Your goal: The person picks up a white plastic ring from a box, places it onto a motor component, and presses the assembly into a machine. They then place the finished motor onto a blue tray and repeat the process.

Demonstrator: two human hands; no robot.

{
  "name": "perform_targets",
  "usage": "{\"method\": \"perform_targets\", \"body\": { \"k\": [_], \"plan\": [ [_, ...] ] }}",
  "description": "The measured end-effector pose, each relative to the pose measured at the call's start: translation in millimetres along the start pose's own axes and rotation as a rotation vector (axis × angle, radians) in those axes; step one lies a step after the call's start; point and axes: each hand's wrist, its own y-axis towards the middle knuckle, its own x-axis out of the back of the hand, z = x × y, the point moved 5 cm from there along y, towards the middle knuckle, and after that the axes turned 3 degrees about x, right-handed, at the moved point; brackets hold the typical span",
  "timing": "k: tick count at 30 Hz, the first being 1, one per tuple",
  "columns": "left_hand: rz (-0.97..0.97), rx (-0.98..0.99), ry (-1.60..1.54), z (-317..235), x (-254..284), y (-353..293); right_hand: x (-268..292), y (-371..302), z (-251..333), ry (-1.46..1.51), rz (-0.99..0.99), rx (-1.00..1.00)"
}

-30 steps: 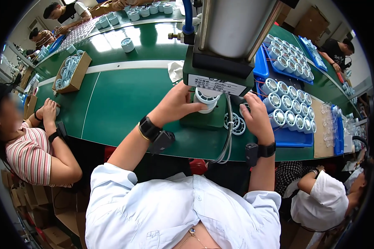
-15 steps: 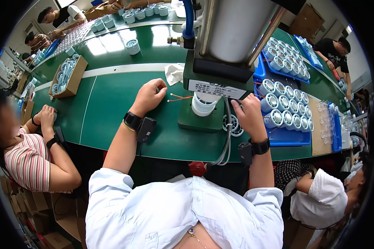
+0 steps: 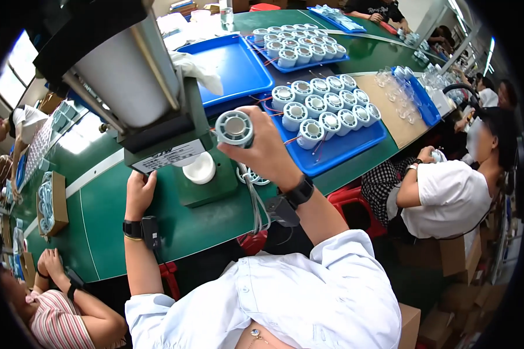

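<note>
My right hand (image 3: pixel 265 148) grips a pale-blue round plastic housing (image 3: pixel 235 128); its spoked rim and metal centre disc face me. It is raised beside the head of a bench press (image 3: pixel 166 145). On the press's green base (image 3: pixel 206 192) sits a white round seat (image 3: pixel 199 168), with no housing on it. My left hand (image 3: pixel 140 195) is at the left of the press head, thumb apart from the fingers, nothing seen in it; the press partly hides its fingertips. A spoked ring (image 3: pixel 255 176) lies behind cables (image 3: pixel 255 203) at the base's right.
Blue trays right of the press hold rows of similar housings (image 3: pixel 330 121); another blue tray (image 3: pixel 230 64) lies behind it. A carton of coiled cables (image 3: pixel 46 203) stands at left. Clear plastic parts (image 3: pixel 399 96) lie at right. Co-workers sit on both sides.
The view has turned to the right. The housing that was under the press is off its seat, and my right hand now holds one up. My left hand has moved closer to the press.
</note>
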Motion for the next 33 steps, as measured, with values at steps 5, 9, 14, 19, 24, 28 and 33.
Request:
{"method": "perform_targets", "body": {
  "k": [5, 9, 14, 19, 24, 28, 33],
  "plan": [
    [0.011, 0.002, -0.011, -25, 0, -2, 102, -60, -67, 0.145, -0.401, -0.089],
    [0.069, 0.038, 0.033, -30, 1, -1, 201, -116, -134, -0.258, -0.701, -0.181],
    [0.06, 0.053, 0.039, -35, 0, 0, 254, -136, -200, -0.478, -0.747, -0.274],
    [0.021, 0.005, 0.088, -35, 2, -1, 258, -131, -242, -0.637, -0.495, -0.37],
    [0.021, -0.024, 0.117, -38, 7, -4, 216, -112, -169, -0.832, -0.659, -0.026],
    [-0.048, -0.167, 0.126, -38, 2, -1, 107, -60, -85, -0.174, -0.384, 0.03],
    [-0.457, -0.068, 0.186, -49, 66, -18, 29, -42, -86, -0.123, -0.044, 0.16]
  ]
}}
